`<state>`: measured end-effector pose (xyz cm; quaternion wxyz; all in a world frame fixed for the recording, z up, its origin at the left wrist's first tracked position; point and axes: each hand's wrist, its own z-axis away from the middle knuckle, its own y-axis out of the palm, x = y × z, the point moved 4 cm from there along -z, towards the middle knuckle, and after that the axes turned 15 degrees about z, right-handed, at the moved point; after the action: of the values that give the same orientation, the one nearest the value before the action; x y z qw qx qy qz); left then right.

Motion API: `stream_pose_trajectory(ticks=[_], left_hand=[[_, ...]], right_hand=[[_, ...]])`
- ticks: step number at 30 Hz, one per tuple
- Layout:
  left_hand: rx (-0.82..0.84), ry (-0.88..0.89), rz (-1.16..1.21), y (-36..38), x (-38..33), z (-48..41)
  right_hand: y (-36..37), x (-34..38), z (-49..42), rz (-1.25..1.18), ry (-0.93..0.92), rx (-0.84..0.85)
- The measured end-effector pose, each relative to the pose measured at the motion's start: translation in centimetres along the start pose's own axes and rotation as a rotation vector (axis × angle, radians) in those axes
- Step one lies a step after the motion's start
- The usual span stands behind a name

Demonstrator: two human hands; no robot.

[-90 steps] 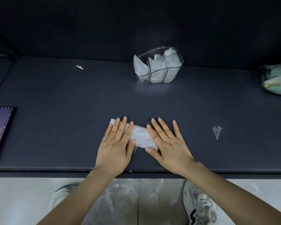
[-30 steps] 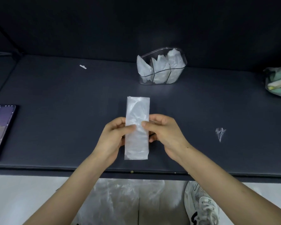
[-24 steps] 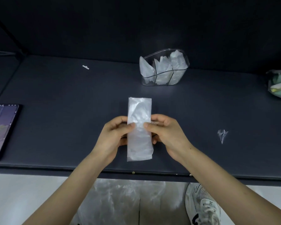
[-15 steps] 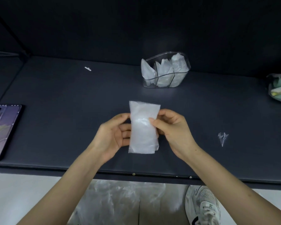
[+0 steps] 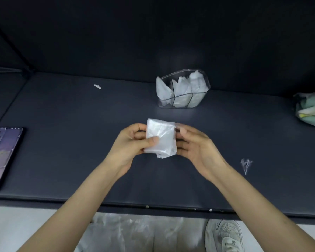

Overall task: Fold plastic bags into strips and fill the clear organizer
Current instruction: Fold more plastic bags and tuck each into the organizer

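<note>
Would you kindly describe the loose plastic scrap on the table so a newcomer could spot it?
Start at the dark table, then look beyond the right hand, toward the table's right end. The plastic scrap lies alone there: tiny, clear and crumpled, unlike the larger folded bag.

place: plain work booth | evidence: dark padded table [image 5: 80, 160], dark backdrop [image 5: 153, 33] behind, phone [image 5: 2, 155] on table

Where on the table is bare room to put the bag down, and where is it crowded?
The widest bare patch of table lies between the phone, the white scrap and the left hand. Another lies between the organizer, the bundle and the plastic scrap. Crowded: the centre, where that hand and the right hand hold the bag before the organizer.
</note>
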<state>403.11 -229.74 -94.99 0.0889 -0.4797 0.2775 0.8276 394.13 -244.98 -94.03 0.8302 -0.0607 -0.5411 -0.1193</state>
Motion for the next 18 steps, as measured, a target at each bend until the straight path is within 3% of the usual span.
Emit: stream_pose_trajectory(ticks=[6,9,13,18], left_hand=[[0.02,0.077,-0.047,2.3,-0.7,-2.2],[-0.059,0.183,-0.179,1.8,-2.3,-4.5],[-0.228,0.322,-0.434,1.4,-4.8,-9.4],[-0.302,0.218,-0.373,2.4,-5.6,-15.2]], right_hand=[[-1.2,1.5,-1.0,0.168,0.013,-0.365],[-3.7,3.7,-2.3,0.204,-0.022,-0.554],[-5.9,7.5,-5.5,0.378,-0.08,-0.656],[-5.6,9.9,-9.6,0.566,-0.076,-0.735]])
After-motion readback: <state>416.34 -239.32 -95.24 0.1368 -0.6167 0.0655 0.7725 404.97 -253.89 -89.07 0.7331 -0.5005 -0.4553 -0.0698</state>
